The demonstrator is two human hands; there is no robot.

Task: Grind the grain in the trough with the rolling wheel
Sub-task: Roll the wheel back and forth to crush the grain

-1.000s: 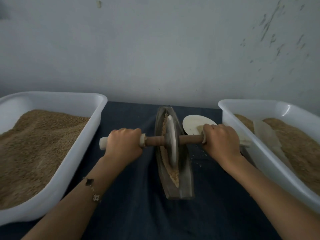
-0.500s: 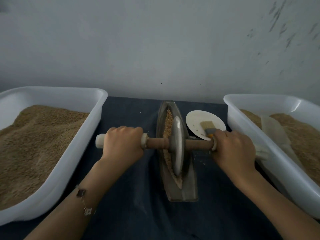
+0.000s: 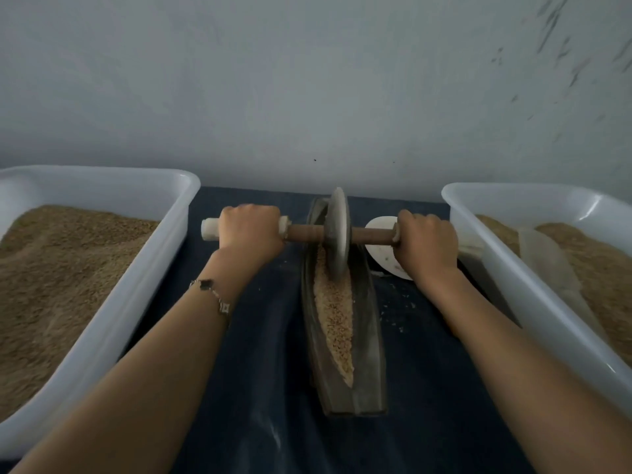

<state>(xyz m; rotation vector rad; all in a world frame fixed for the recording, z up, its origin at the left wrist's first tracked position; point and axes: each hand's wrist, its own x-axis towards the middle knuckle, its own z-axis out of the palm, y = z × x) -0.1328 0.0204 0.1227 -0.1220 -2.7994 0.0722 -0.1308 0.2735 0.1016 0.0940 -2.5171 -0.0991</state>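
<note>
A dark boat-shaped trough [image 3: 371, 340] lies lengthwise on the blue cloth, with a strip of tan grain [image 3: 334, 313] along its groove. The metal rolling wheel [image 3: 338, 234] stands upright in the far end of the trough. A wooden axle [image 3: 371, 236] runs through the wheel, with pale handle ends. My left hand [image 3: 249, 230] grips the left handle. My right hand [image 3: 427, 239] grips the right handle. Both arms are stretched forward.
A white tub [image 3: 143, 275] full of brown grain sits at the left. Another white tub [image 3: 509, 278] at the right holds grain and a pale scoop [image 3: 547, 265]. A small white plate [image 3: 379, 251] lies behind my right hand. Loose grains dot the cloth [image 3: 266, 371]. A wall rises behind.
Both hands have pushed the wheel away from me, from the middle of the trough to its far end. The grain in the near part of the groove now lies uncovered.
</note>
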